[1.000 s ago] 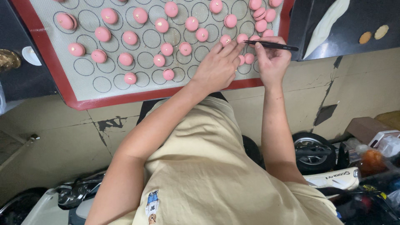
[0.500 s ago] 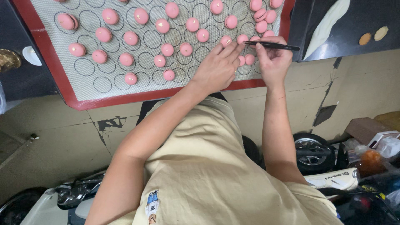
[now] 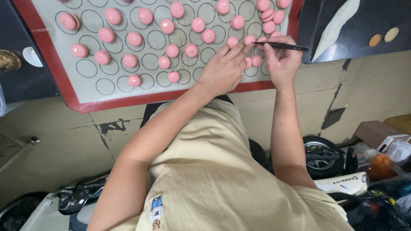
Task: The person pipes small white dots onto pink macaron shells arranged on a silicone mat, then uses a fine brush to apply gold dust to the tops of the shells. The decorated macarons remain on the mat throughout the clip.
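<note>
on the baking mat, left hand open beside macarons, right hand pinching brush.

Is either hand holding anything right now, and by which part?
The right hand pinches a thin black tool at its left end. The left hand holds nothing, fingertips by a pink macaron.

About 26 pink macarons, one mat, two brown discs.

A brown cardboard box sits at three o'clock, a white lettered panel at four o'clock.
</note>
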